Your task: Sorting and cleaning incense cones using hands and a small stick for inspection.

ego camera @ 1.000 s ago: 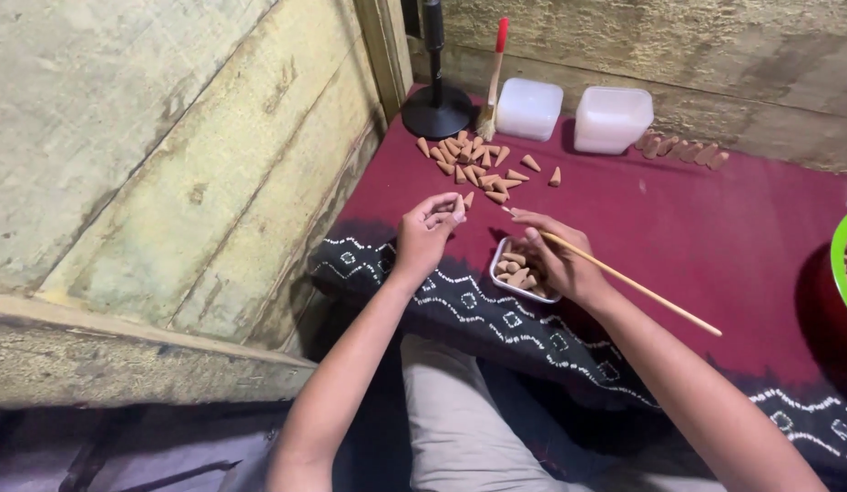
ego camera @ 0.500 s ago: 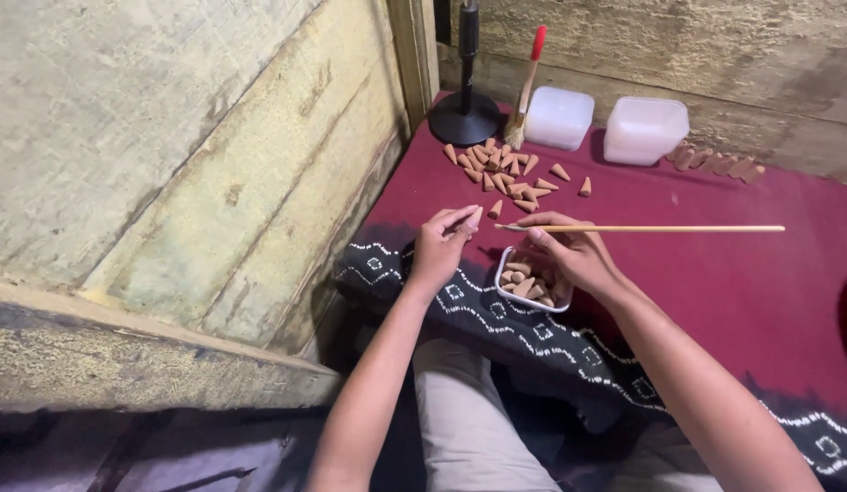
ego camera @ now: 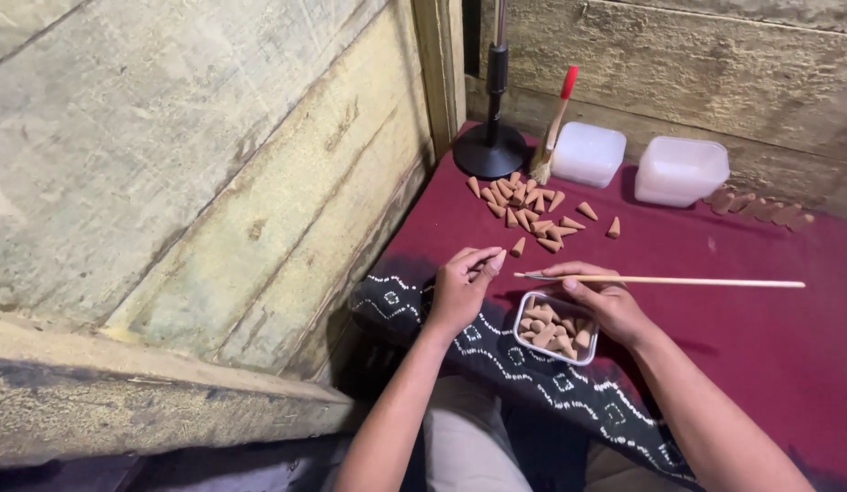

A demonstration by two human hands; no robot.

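above the small metal tray [ego camera: 524, 342] on the maroon cloth [ego camera: 760, 337], left hand [ego camera: 460, 292] pinches a light, brittle clay-coloured cone [ego camera: 497, 262] at its base; right hand [ego camera: 604, 305] grips a thin wooden stick [ego camera: 678, 281].

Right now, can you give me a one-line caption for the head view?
Left hand holds a cone in its fingers; right hand holds a thin stick over a small tray of cones on maroon cloth.

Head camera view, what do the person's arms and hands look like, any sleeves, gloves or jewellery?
Both forearms are bare up to the frame edge, with no sleeves in view. The left hand and right hand wear no gloves, and no rings, watch or bracelets are visible. Fingernails look short and plain.
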